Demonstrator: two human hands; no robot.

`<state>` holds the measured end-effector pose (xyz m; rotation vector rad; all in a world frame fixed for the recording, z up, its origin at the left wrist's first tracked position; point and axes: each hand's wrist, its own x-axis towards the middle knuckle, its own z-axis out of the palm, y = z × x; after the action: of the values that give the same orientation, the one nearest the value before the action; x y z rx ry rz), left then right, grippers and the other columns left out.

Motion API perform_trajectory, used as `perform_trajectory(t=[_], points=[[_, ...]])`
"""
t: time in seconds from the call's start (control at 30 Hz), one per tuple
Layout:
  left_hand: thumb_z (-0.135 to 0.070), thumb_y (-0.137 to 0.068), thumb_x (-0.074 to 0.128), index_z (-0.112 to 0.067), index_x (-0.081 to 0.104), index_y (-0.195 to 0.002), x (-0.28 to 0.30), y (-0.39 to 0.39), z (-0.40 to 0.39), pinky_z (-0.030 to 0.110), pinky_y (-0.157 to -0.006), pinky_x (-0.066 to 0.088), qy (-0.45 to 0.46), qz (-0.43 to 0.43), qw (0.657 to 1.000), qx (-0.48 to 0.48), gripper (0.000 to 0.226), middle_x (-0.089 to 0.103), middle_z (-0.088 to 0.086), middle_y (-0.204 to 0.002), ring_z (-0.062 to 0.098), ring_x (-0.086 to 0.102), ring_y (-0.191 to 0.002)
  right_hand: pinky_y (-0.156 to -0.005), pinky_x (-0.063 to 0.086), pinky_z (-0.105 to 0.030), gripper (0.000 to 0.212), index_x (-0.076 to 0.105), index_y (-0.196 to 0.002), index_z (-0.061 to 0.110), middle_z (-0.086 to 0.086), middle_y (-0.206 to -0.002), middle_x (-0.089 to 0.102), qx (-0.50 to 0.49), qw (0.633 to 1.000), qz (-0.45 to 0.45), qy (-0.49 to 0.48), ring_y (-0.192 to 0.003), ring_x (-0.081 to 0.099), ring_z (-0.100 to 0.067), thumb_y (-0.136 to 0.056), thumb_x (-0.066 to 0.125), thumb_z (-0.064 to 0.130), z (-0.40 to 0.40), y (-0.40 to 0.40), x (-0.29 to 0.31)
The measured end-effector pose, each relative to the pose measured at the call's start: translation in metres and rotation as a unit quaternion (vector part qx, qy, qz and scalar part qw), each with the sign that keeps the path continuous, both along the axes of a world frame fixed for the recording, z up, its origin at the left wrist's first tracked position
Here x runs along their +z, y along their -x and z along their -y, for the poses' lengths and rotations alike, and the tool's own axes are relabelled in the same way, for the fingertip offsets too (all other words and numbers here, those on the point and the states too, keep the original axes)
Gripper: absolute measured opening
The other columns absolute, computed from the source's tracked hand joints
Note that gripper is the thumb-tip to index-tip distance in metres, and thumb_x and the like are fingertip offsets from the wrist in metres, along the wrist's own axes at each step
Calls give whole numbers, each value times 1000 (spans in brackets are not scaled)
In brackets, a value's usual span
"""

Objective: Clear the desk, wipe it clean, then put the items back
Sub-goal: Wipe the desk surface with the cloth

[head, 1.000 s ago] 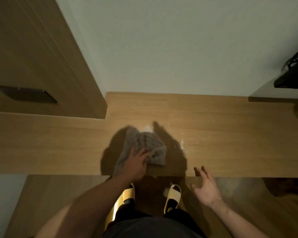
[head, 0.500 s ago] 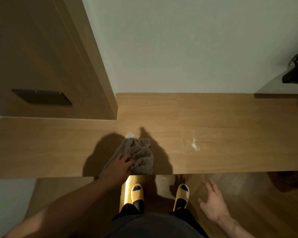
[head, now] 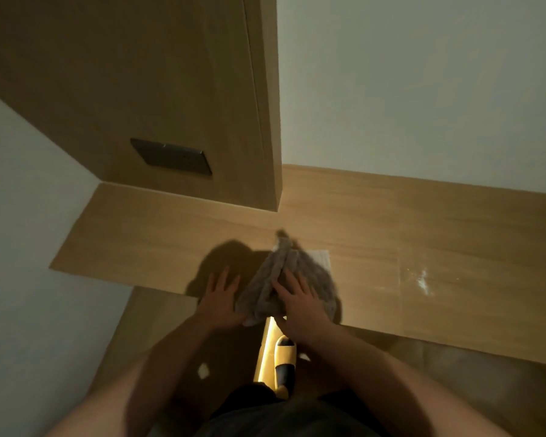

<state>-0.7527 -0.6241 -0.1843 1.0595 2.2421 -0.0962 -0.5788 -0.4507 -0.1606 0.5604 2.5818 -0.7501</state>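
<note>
Grey cloth (head: 292,279), bunched, lower centre of frame on wooden desk (head: 454,241). Left hand (head: 222,296) flat, fingers straight, beside cloth; right hand (head: 300,299) pressing it, fingers extended. White smear (head: 423,279) at right.

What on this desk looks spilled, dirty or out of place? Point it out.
A whitish powdery smear sits on the wooden desk, to the right of the grey cloth, apart from it and not yet wiped. The right hand presses the cloth; the left hand lies flat beside it. Nothing else stands out.

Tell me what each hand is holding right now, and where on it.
Neither grips anything. The right hand presses flat on the grey cloth near its near edge; the left hand lies flat beside it.
</note>
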Motion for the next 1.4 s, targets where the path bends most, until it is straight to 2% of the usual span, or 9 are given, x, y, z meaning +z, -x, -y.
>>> perform_trajectory(t=[0.1, 0.27, 0.4, 0.5, 0.67, 0.77, 0.97, 1.13, 1.4], points=[[-92, -57, 21, -21, 0, -165, -5, 8, 17, 57, -126, 7, 73, 8, 997, 28, 130, -20, 15, -168, 43, -13, -156, -127, 8, -56, 88, 2, -164, 39, 0, -172, -14, -1, 999, 44, -31, -158, -12, -28, -95, 55, 57, -6, -21, -15], [-61, -85, 66, -22, -13, -163, 12, -4, 11, 58, -125, 10, 96, 16, 994, 39, 117, -28, 11, -167, 55, -18, -150, -128, 9, -48, 79, -1, -161, 43, 9, -169, -12, -68, 995, 34, -65, -159, -4, -27, -101, 50, 49, -36, -93, -26], [-49, -89, 68, -25, 4, -165, 19, -16, 3, 51, -125, 17, 54, 69, 996, -11, 103, -18, 1, -171, 43, -14, -155, -119, 36, -38, 51, 46, -148, 30, 2, -162, 36, -210, 975, -5, -69, -148, 35, -20, -99, 58, 29, -57, -134, -8], [-39, -89, 67, -24, 22, -163, 24, -31, -4, 41, -127, 18, -26, 97, 995, -28, 89, -2, -2, -173, 27, -2, -159, -108, 44, -32, 37, 57, -136, 18, -4, -142, 55, -281, 956, -68, -44, -126, 53, -18, -100, 57, 15, -67, -129, 8], [-32, -90, 65, -22, 28, -162, 31, -38, 4, 39, -127, 20, -91, 83, 987, 104, 82, 3, 0, -172, 25, 4, -158, -125, 24, -37, 50, 50, -143, 28, 5, -166, 24, -176, 972, -157, 13, -154, 22, -16, -96, 61, 17, -54, -59, 30], [-44, -85, 63, -18, 29, -161, 30, -31, 19, 36, -126, 16, -65, 57, 993, 86, 88, 6, 7, -172, 27, 7, -158, -125, 25, -47, 57, 49, -142, 27, -5, -162, 33, -103, 962, -239, 80, -153, 23, -23, -88, 61, 13, -25, -1, 39], [-61, -69, 46, -14, 29, -161, 29, -18, 29, 39, -124, 20, -9, 54, 997, 58, 105, 8, 13, -171, 33, 15, -157, -115, 25, -71, 79, 28, -158, 37, 4, -171, 6, 60, 998, 9, 23, -157, -7, -38, -88, 65, 39, 11, 29, -7], [-45, -82, 63, -20, 27, -162, 19, -13, 25, 43, -123, 27, 37, 44, 998, 38, 91, 1, 10, -172, 37, 15, -156, -125, 15, -60, 84, 26, -158, 40, 3, -171, 12, -30, 999, -35, 18, -157, -5, -33, -85, 49, 74, 11, -23, -25], [-39, -89, 67, -21, 23, -163, 19, -47, -51, 41, -127, 19, 20, 62, 997, -40, 88, -6, 8, -172, 32, 5, -158, -110, 43, -34, 52, 60, -132, 30, 5, -135, 50, -235, 971, -27, -42, -129, 43, -18, -83, 75, 27, -66, -145, -18]])
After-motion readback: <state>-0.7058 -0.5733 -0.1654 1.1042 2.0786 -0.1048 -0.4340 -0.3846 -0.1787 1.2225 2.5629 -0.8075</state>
